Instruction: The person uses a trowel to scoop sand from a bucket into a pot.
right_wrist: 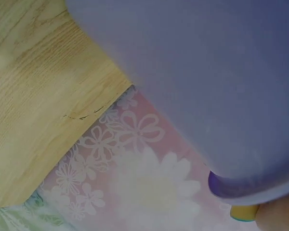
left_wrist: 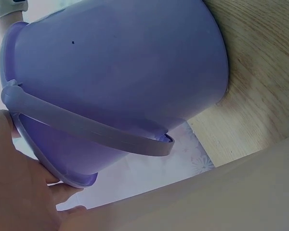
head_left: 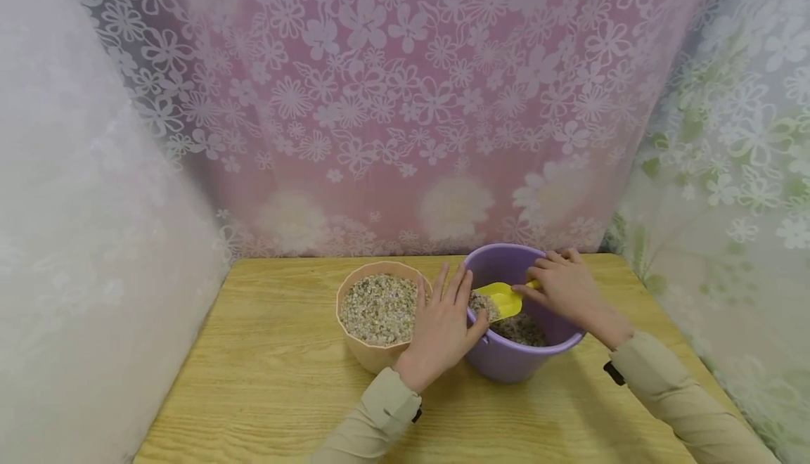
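A purple bucket (head_left: pixel 506 364) stands on the table with mixed grain-like pieces (head_left: pixel 522 330) in its bottom. Just inside its upper left, a yellow scoop (head_left: pixel 510 300) carries a heap of the same pieces. My right hand (head_left: pixel 564 288) grips the scoop's handle above the bucket's right side; in the right wrist view the handle end (right_wrist: pixel 243 212) shows beside the rim. My left hand (head_left: pixel 441 330) touches the bucket's left rim, its fingers straight and spread. Left of it is a peach pot (head_left: pixel 365 356) filled with the pieces, partly covered by that hand.
The wooden table (head_left: pixel 266 358) bears both containers. A pink floral curtain (head_left: pixel 380 112) hangs behind, with pale sheets (head_left: pixel 88 239) at the left and a flowered one (head_left: pixel 728 190) at the right. The bucket's handle (left_wrist: pixel 86 125) hangs down its side.
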Demonstrator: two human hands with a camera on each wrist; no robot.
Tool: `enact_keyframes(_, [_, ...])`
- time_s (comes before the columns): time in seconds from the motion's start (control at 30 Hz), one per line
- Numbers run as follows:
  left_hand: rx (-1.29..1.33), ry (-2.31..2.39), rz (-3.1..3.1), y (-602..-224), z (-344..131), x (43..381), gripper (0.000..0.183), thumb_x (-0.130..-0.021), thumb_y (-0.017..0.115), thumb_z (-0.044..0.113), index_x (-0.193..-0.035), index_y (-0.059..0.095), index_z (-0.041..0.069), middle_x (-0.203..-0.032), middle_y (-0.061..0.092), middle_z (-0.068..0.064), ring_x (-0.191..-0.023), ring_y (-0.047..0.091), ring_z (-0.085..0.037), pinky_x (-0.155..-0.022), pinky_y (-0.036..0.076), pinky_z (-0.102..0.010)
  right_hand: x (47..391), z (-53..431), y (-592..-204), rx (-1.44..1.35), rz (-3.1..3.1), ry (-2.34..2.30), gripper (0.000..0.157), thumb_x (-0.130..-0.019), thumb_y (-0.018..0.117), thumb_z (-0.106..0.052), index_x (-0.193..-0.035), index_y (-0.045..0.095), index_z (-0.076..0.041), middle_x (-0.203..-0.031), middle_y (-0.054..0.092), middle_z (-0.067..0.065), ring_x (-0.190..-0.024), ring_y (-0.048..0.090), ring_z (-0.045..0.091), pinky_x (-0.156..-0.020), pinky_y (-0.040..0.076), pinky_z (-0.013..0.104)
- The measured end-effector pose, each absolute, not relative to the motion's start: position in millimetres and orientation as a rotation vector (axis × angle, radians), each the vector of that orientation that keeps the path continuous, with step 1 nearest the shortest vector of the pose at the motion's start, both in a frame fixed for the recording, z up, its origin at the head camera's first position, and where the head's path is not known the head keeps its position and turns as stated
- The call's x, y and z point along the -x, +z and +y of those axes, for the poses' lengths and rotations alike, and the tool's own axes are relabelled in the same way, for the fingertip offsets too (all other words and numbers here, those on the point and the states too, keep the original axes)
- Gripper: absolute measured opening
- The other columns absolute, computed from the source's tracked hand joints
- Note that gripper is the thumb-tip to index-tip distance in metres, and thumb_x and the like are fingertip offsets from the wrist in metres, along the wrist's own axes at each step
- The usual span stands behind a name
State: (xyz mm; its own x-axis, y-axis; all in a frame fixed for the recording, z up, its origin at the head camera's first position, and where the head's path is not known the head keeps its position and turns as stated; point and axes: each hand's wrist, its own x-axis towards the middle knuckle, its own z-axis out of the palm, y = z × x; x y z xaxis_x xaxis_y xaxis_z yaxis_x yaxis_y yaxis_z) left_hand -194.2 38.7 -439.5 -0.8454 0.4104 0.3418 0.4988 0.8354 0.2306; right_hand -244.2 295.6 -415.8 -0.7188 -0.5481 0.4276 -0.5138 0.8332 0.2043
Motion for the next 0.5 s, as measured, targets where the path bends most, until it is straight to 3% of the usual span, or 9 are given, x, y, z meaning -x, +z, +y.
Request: enact_keyframes(0.5, [0.696, -0.492, -2.758, -436.9, 37.3, 194.8, 0.071, -0.105, 0.04, 0.056, -0.159, 0.034, 0.01, -0.167, 0.027, -0.004, -0.156, 0.016, -0.029, -0.121, 0.015, -0.065, 224.6, 299.3, -404.9, -0.587, -2.664, -0.067, 0.028, -0.092, 0.071, -0.043, -0.084, 0.073, -0.016, -0.088, 0.071, 0.004, -0.09, 0.063, 0.029, -0.078, 0.039, 0.049])
